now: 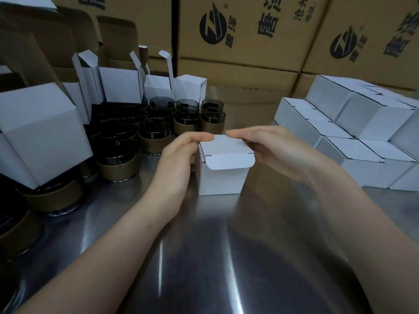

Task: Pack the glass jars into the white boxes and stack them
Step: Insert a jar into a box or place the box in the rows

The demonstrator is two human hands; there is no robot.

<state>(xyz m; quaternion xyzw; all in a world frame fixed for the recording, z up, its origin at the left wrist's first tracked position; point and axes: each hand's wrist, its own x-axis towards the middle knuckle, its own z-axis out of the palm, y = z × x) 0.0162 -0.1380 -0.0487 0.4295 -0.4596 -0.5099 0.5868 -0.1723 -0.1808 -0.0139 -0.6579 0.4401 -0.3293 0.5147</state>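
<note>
A small white box point(221, 177) stands on the steel table point(204, 257) in the middle of the view. Its lid is folded down over the top and the tuck flap hangs outside the front wall. My left hand point(179, 159) grips the box's left side with fingers on the lid's back edge. My right hand point(269, 148) holds the right side, fingers also on the lid. What is inside the box is hidden. Several dark glass jars point(154, 132) with brown sleeves stand at the left. Closed white boxes point(353, 132) are stacked at the right.
Open white boxes point(120, 85) with raised flaps stand behind the jars, and one large white box point(43, 132) sits at the near left. Brown printed cartons point(249, 32) form a wall at the back.
</note>
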